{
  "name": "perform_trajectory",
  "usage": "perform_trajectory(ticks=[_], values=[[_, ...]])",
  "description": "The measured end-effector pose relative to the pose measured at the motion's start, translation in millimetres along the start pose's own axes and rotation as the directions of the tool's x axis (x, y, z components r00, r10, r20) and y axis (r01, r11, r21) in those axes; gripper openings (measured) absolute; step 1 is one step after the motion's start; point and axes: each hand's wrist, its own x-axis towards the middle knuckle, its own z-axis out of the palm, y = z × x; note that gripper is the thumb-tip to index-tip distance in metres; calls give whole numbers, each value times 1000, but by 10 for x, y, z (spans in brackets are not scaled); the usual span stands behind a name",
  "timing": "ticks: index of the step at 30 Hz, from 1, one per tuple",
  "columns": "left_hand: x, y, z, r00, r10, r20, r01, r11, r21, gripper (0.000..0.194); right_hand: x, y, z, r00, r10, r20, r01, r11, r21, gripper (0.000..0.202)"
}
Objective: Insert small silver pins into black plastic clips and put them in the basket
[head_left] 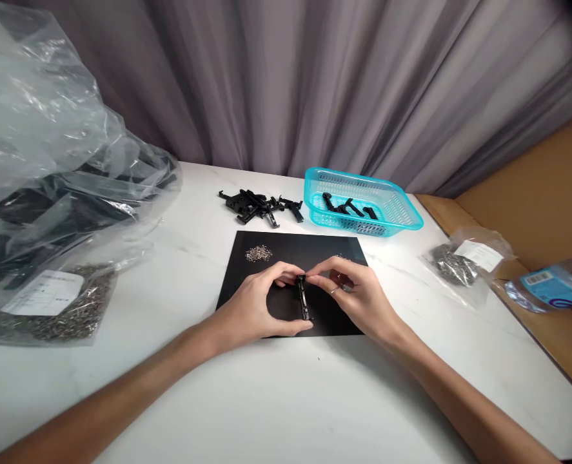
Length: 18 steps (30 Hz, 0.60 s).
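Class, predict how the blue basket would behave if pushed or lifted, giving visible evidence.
The basket is probably light for its size, since its walls look like thin, perforated plastic. Being wide and shallow, it seems unlikely to tip when pushed low down. The black parts appear loose inside, so they might slide if it tilts.

White table (247,399): black mat (305,248), black parts (254,201), turquoise basket (406,222), plastic bags (85,303).

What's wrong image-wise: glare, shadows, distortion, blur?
Head view: glare streaks on the large plastic bag; head view: soft shadow on the white table beside the right forearm; head view: dark upper-right corner, edges look stretched; head view: black part in left hand too small for fine detail.
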Motion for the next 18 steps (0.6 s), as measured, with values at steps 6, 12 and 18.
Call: perform_trajectory(ticks=[6, 12, 18], values=[[-34, 82, 18, 993, 59, -99, -60, 998, -8, 61, -23, -31, 157, 992, -18, -127, 32, 994, 106, 5], [-30, 47, 42, 990, 87, -112, -88, 996, -9, 61, -32, 18, 224, 988, -28, -155, 45, 993, 109, 6], [-40, -13, 63, 988, 89, -127, -85, 996, 38, 63, -52, 55, 297, 955, -209, -210, 193, 977, -96, 11]])
